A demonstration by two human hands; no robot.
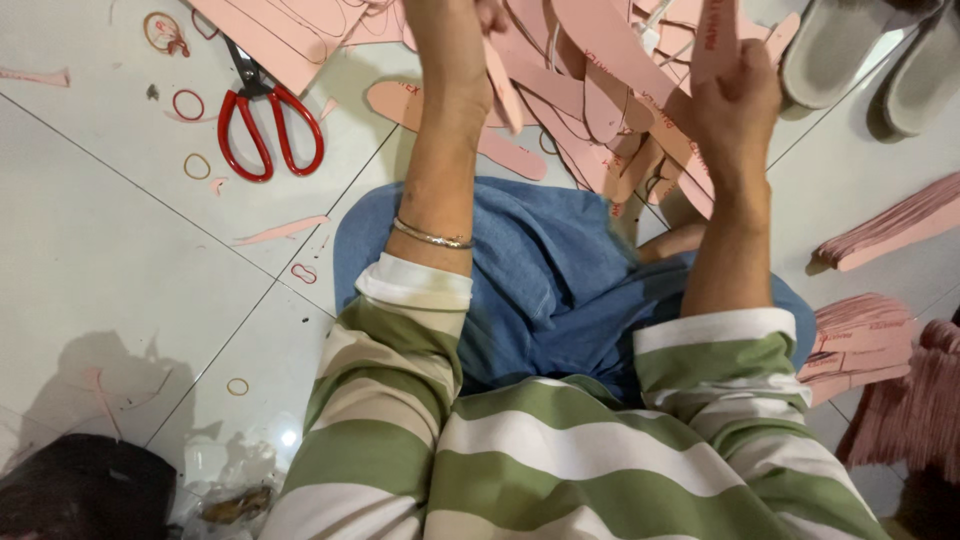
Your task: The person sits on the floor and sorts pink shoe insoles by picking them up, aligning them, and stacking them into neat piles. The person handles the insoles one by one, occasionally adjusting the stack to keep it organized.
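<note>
I sit on a white tiled floor in blue jeans and a green-and-white striped top. My left hand [452, 30] reaches up to the frame's top edge, its fingers mostly cut off; a pink insole strip [503, 85] hangs down beside it. My right hand [732, 105] is closed around a pink shoe insole [713, 40] held upright. Both hands hover over a loose pile of pink insoles [590, 70] in front of my knees. A thin bracelet circles my left wrist.
Red-handled scissors [262, 115] lie on the floor at the left with rubber bands [196, 166] and pink offcuts around them. Grey slippers [870, 55] sit at top right. Stacks of pink insoles [870, 335] lie at the right. A dark bag [85, 490] is at bottom left.
</note>
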